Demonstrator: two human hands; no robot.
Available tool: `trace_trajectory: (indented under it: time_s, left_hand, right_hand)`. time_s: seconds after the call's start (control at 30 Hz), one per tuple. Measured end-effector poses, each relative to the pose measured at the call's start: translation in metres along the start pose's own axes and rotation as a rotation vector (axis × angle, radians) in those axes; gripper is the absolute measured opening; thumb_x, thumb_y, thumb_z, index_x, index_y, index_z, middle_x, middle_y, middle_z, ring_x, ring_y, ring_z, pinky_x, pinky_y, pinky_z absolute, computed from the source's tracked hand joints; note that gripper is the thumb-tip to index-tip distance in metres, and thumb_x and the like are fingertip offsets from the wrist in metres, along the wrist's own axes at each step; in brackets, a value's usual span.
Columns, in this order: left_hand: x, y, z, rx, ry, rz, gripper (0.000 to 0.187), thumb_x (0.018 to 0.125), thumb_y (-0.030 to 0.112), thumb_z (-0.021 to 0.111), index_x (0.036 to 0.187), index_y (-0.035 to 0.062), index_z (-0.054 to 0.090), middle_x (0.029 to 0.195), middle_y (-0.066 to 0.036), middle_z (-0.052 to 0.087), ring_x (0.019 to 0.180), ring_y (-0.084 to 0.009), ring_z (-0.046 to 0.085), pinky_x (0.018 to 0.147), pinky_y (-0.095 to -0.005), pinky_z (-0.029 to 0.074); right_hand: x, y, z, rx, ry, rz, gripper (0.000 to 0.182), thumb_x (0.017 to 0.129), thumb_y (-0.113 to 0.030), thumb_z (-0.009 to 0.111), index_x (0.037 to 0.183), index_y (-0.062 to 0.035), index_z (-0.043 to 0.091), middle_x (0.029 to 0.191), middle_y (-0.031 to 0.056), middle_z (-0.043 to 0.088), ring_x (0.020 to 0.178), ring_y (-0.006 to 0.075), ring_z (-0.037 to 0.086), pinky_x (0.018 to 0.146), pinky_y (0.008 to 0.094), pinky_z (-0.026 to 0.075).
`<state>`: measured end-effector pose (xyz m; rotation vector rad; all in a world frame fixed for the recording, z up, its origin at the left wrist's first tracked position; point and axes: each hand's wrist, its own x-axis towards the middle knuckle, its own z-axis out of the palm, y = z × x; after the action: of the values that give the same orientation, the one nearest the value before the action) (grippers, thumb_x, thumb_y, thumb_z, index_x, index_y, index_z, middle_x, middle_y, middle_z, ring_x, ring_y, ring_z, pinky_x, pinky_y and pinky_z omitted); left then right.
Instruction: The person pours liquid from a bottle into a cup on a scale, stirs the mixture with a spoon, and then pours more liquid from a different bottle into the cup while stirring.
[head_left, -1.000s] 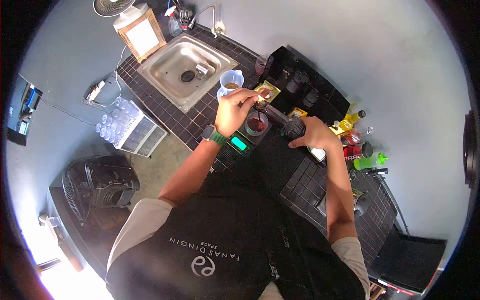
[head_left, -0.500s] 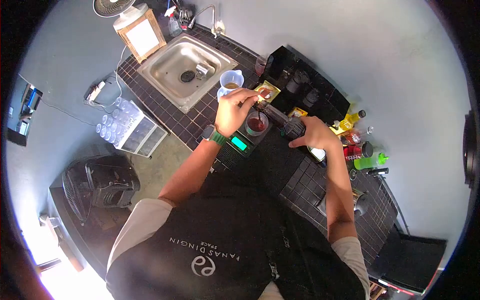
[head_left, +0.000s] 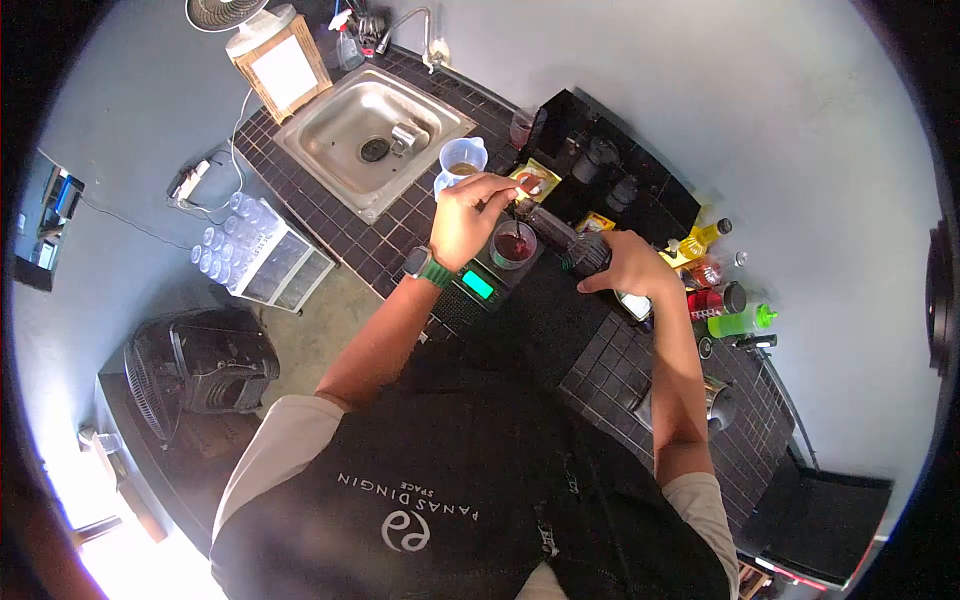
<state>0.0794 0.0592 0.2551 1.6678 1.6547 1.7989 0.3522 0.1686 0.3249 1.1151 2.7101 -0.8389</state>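
Observation:
My right hand (head_left: 635,268) grips a dark bottle (head_left: 552,228) by its thick, ridged base end. The bottle lies tilted, with its narrow end toward the upper left, above a clear cup (head_left: 513,246). Dark red contents show in the cup, and a thin dark line runs between the bottle's mouth and the cup. The cup stands on a digital scale (head_left: 480,284) with a lit green display. My left hand (head_left: 468,220) is closed in a pinch close to the bottle's mouth; what its fingertips hold is too small to make out.
A clear measuring jug (head_left: 463,155) with brownish liquid stands behind my left hand, beside the sink (head_left: 372,150). Yellow packets (head_left: 536,180) lie behind the bottle. Several bottles, including a green squeeze bottle (head_left: 740,322), line the right side. A fan (head_left: 228,14) stands far left.
Both hands and the tilted bottle stay almost where they were. Little else differs.

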Motion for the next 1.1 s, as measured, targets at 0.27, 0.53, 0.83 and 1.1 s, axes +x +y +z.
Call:
trace_trajectory:
  time_s: [0.27,0.53,0.83,1.1]
  left_hand:
    - [0.001,-0.004,0.000,0.004,-0.006,0.008,0.013,0.096,0.003,0.081,0.109,0.0013,0.082,0.091,-0.009,0.080,0.079,-0.0134,0.077,0.072,-0.0290,0.059]
    - [0.000,-0.002,0.000,0.000,0.002,0.018,0.014,0.096,0.003,0.081,0.109,0.0025,0.082,0.089,-0.008,0.080,0.078,-0.0131,0.077,0.071,-0.0286,0.058]
    - [-0.001,-0.003,0.000,-0.028,0.008,0.002,0.014,0.096,0.003,0.081,0.110,0.0027,0.082,0.089,-0.008,0.080,0.078,-0.0123,0.077,0.071,-0.0279,0.058]
    - [0.001,-0.004,0.000,-0.013,0.008,0.032,0.013,0.096,0.003,0.081,0.109,0.0029,0.082,0.088,-0.008,0.080,0.077,-0.0122,0.076,0.070,-0.0281,0.058]
  right_hand:
    - [-0.003,-0.006,-0.002,0.000,0.003,0.023,0.076,0.065,-0.040,0.099,0.119,0.0071,0.074,0.110,0.0315,0.074,0.110,0.0455,0.071,0.098,0.0471,0.055]
    - [0.001,0.001,0.001,0.003,-0.015,0.009,0.075,0.065,-0.040,0.098,0.117,0.0080,0.074,0.106,0.0317,0.075,0.104,0.0465,0.072,0.094,0.0478,0.055]
    - [0.000,-0.005,-0.003,0.005,-0.059,0.072,0.078,0.064,-0.041,0.099,0.119,0.0081,0.073,0.108,0.0317,0.075,0.106,0.0463,0.072,0.095,0.0483,0.055]
    - [-0.001,0.000,0.002,-0.041,0.031,-0.006,0.080,0.063,-0.041,0.100,0.119,0.0083,0.073,0.101,0.0296,0.076,0.097,0.0440,0.074,0.089,0.0470,0.056]
